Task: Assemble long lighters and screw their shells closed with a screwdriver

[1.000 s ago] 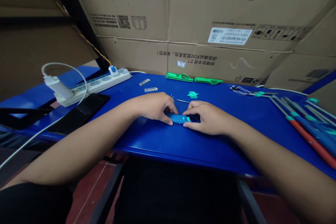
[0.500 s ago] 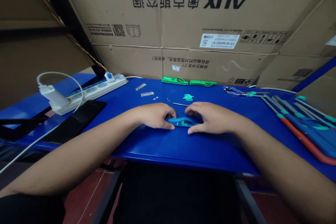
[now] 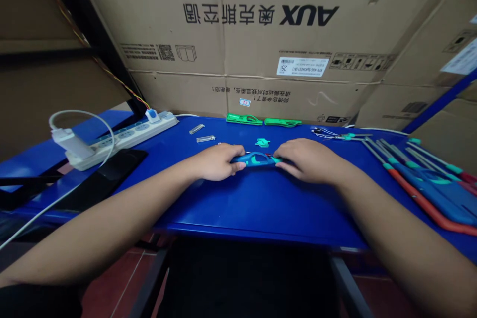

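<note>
Blue casing [image 3: 259,159] spanned by two hands, set back from the near edge of the desk [image 3: 223,203]

The left hand [image 3: 219,161] grips the casing's left end between thumb and fingers, and the right hand [image 3: 311,161] pinches its right end; both ends are covered, and whether the casing touches the desk cannot be told. A red detail by the right fingertips is too small to identify, and a thin metal rod [image 3: 248,152] is partly hidden behind the casing. Beyond lie a teal part [image 3: 263,142] and two clear pieces [image 3: 205,138]; two green casings [image 3: 244,119] line the far edge, closed off by a cardboard panel [image 3: 179,92]. A power strip [image 3: 126,136] occupies the far left corner; blue and red handles [image 3: 432,189], cut off by the frame, crowd the right edge
</note>
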Action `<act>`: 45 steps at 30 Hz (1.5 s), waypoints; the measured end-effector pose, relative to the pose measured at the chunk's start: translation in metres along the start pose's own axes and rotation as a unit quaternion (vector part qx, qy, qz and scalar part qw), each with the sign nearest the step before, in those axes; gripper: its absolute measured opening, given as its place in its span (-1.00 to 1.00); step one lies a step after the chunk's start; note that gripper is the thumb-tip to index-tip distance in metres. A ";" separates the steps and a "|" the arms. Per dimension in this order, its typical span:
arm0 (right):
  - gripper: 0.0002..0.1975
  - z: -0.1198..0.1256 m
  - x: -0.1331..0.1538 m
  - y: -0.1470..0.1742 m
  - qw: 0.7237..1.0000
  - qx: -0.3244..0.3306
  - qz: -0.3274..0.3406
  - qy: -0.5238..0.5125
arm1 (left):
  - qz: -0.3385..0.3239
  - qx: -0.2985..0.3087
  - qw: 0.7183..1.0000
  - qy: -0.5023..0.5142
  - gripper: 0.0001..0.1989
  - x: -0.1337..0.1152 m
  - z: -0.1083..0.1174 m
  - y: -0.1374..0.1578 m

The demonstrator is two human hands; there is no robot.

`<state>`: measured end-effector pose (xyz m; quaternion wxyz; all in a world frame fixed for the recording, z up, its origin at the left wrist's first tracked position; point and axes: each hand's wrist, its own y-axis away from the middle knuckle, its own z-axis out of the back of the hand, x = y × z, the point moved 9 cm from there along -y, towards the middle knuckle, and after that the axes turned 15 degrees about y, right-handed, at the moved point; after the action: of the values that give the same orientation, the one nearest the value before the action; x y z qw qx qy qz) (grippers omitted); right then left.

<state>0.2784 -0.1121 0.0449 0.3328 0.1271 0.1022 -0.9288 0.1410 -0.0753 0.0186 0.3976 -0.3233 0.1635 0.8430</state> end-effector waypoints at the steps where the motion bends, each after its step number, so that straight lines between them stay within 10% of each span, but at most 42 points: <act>1: -0.77 0.001 0.002 -0.001 1.000 -0.012 0.002 0.014 | 0.005 0.012 0.999 0.041 -0.86 0.002 -0.004 0.000; 12: -0.71 0.022 0.010 0.005 0.968 -0.249 0.018 0.034 | 0.006 -0.005 0.962 0.273 -0.75 0.012 -0.004 -0.002; 17: -0.70 0.017 0.017 0.002 0.974 -0.219 0.022 0.053 | -0.049 -0.009 0.999 0.012 -0.82 -0.008 -0.001 0.004; 26: -0.72 0.027 0.027 0.001 0.963 -0.221 0.005 0.155 | -0.020 -0.156 0.953 -0.259 -0.61 -0.031 0.008 0.012; 32: -0.70 0.014 0.037 0.001 0.950 -0.251 0.058 0.179 | -0.011 -0.148 0.971 -0.186 -0.65 -0.025 0.002 0.009; 36: -0.67 0.025 0.031 -0.004 0.958 -0.228 0.006 0.176 | 0.015 -0.129 0.989 0.073 -0.66 -0.004 -0.002 -0.003; 40: -0.71 0.057 0.003 0.009 0.926 -0.302 -0.221 0.054 | 0.018 -0.226 0.900 0.373 -0.64 0.017 0.011 -0.011; 42: -0.61 0.039 -0.003 0.004 0.926 -0.227 -0.289 -0.084 | -0.005 -0.294 0.829 0.476 -0.66 0.023 0.019 -0.008; 45: -0.53 -0.004 0.026 -0.020 0.948 -0.055 -0.223 -0.222 | -0.033 -0.284 0.743 0.605 -0.67 0.020 0.011 -0.009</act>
<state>0.2467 -0.1113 0.0357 0.1379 -0.1264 0.1023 -0.9770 0.1342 -0.0527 0.0127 0.1328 -0.8687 0.1122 0.4638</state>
